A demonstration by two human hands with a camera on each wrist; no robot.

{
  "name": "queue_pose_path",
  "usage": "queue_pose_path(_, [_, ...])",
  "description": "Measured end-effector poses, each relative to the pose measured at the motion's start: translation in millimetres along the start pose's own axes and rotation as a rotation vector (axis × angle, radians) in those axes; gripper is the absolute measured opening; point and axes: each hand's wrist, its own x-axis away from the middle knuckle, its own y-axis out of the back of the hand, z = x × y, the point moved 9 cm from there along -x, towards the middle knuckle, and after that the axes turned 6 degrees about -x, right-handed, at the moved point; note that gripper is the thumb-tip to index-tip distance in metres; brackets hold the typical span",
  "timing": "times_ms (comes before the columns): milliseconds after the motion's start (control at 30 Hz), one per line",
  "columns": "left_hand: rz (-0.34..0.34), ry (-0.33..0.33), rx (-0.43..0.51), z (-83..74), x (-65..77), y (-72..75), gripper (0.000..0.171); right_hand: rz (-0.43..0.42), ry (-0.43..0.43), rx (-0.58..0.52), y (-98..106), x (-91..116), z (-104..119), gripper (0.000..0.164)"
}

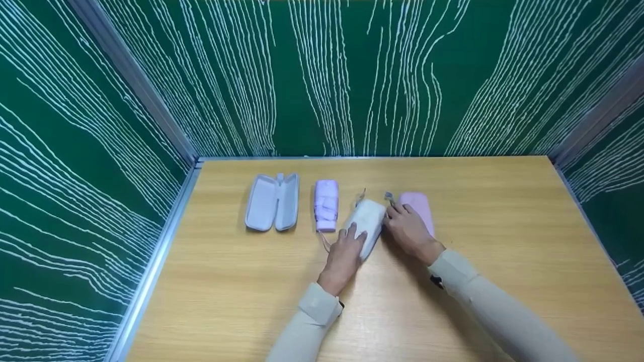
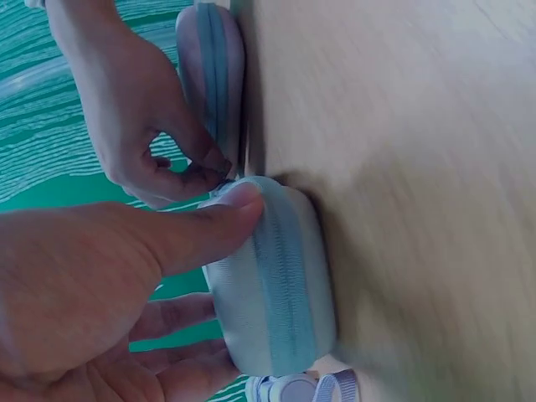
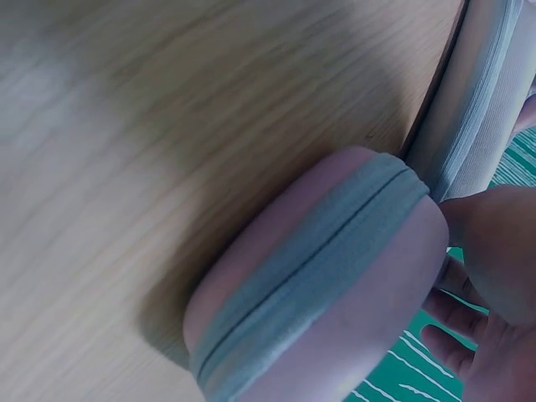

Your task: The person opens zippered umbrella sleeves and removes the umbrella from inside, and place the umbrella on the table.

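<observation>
A white zip case (image 1: 369, 216) with a pale blue-grey zipper band lies slanted on the table. My left hand (image 1: 344, 256) grips it, with the thumb on the band and the fingers over the top face, as the left wrist view shows. At the case's right edge, my right hand (image 1: 407, 229) pinches its small zipper pull (image 2: 222, 182) between thumb and forefinger; the pull is mostly hidden by the fingertips. Just beyond that hand lies a closed pink zip case (image 1: 418, 207), partly covered by it in the head view.
Left of the white case lies a folded purple umbrella (image 1: 327, 203) with a wrist strap. Farther left, an opened lilac-grey hard case (image 1: 261, 203) shows its two shells. The wooden table (image 1: 226, 301) meets green walls with white wavy lines (image 1: 367, 75) behind and at both sides.
</observation>
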Motion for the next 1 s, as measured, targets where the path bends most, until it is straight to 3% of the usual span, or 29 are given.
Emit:
queue_pose_path(233, [-0.055,0.001,-0.06,-3.6,-0.5,-2.3,0.056,-0.048,-0.004,-0.013,3,0,3,0.01])
queue_pose_path(533, [-0.183,0.015,-0.25,-14.3,0.4,3.0,0.042,-0.107,0.01,-0.025,5,0,8,0.007])
queue_pose_path(1000, [-0.185,0.084,-0.269,-21.1,-5.3,-2.5,0.04,-0.097,0.009,-0.068,4,3,15,0.012])
